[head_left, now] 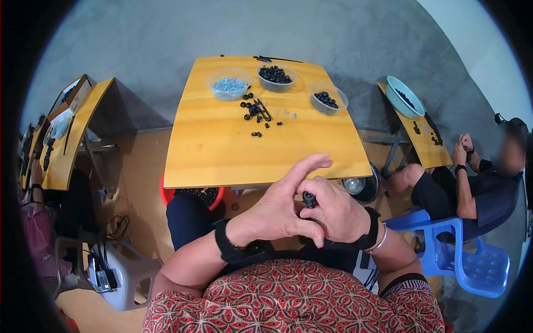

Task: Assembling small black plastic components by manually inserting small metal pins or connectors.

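Fingers: both hands, left hand (pixel 277 213) and right hand (pixel 336 213), close together on a small black part (pixel 309 198).
Part: dark, rounded, held before the lap, below the bench (pixel 222 150) edge.
Containers: three clear bowls at the bench's far side, one with blue pieces (pixel 229 84), two with black pieces (pixel 275 74).

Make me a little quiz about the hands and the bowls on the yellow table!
1. True or false: the left hand and right hand rest flat on the wooden table.
2. How many clear bowls stand on that table?
3. What fills the bowl of blue bits? A) black rings B) pale blue pieces C) water

Key
1. False: they meet below the table's near edge, around a small black part.
2. Three: the blue one, the middle bowl and the right bowl, both with black pieces.
3. B
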Available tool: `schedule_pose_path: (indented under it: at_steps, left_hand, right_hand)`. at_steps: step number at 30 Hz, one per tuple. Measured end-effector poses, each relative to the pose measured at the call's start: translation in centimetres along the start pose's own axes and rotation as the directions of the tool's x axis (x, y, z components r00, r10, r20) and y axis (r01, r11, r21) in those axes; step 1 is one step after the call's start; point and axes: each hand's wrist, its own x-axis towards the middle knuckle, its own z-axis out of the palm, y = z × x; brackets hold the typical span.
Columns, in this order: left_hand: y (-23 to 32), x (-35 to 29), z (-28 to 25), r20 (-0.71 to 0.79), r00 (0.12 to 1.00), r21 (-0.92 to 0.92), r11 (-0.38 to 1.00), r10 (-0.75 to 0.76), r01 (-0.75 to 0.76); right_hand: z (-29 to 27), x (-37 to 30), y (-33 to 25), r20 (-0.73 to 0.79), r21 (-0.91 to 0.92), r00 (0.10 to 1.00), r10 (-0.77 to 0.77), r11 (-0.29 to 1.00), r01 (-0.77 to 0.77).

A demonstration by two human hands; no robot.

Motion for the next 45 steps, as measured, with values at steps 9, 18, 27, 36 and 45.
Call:
schedule_pose_path:
  at_steps: [9,18,27,36,45]
  left_hand:
    - [-0.6,-0.1,1.7,-0.026,0.995,-0.08,0.992,0.098,-0.1]
    - [-1.2,0.1,1.8,-0.053,0.991,0.015,0.993,0.119,-0.119]
    - [-1.4,0.8,1.2,-0.106,0.992,0.14,0.988,0.075,-0.06]
    - [-1.5,1.9,0.6,-0.111,0.994,-0.081,0.997,0.0,-0.009]
    - [-1.6,1.2,-1.1,-0.07,0.883,-0.628,0.708,-0.465,0.323]
  right_hand:
    - [-0.2,-1.0,-1.5,-0.072,-0.156,0.989,-0.126,0.981,0.113]
    - [-0.4,-0.9,-0.5,-0.106,-0.19,0.976,-0.189,0.968,0.166]
    - [-0.2,-0.4,0.7,-0.116,-0.107,0.982,-0.149,0.985,0.137]
    - [-1.0,0.2,2.0,-0.015,-0.009,0.999,-0.045,0.999,0.045]
    - [-2.5,0.4,2.0,0.036,0.125,0.999,0.028,0.992,-0.032]
